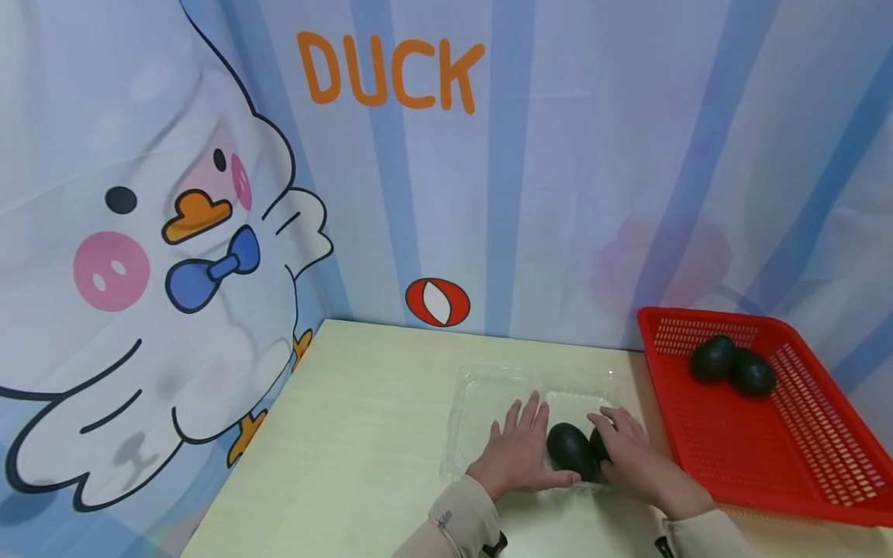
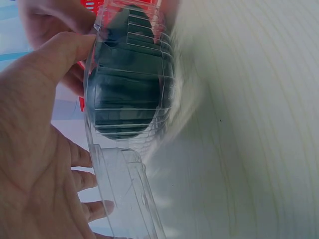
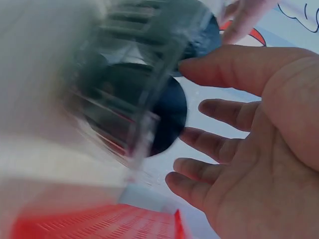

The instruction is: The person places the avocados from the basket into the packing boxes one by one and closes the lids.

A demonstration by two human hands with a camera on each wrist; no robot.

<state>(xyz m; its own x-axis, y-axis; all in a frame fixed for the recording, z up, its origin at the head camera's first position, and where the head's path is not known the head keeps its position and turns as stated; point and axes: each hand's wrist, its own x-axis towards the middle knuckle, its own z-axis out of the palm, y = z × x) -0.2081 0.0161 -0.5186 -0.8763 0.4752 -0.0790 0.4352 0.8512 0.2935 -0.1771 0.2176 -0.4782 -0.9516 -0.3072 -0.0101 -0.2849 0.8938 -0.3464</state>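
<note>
Two dark avocados [image 1: 568,448] lie side by side in the near right part of a clear plastic clamshell box [image 1: 481,411]. My left hand [image 1: 516,453] is spread over the box's left half, its thumb at the near rim by one avocado. In the left wrist view the box wall shows the avocado [image 2: 124,104] through it. My right hand [image 1: 638,457] is beside the right avocado [image 3: 172,117] and partly hides it in the head view. The right wrist view shows those fingers loosely extended and apart, close to the avocado; whether they touch it I cannot tell.
A red plastic basket [image 1: 732,449] stands to the right of the box, with two more avocados [image 1: 713,358] at its far end. The pale table [image 1: 335,434] reaches left to a curtain [image 1: 572,155] printed with a duck, which also hangs behind.
</note>
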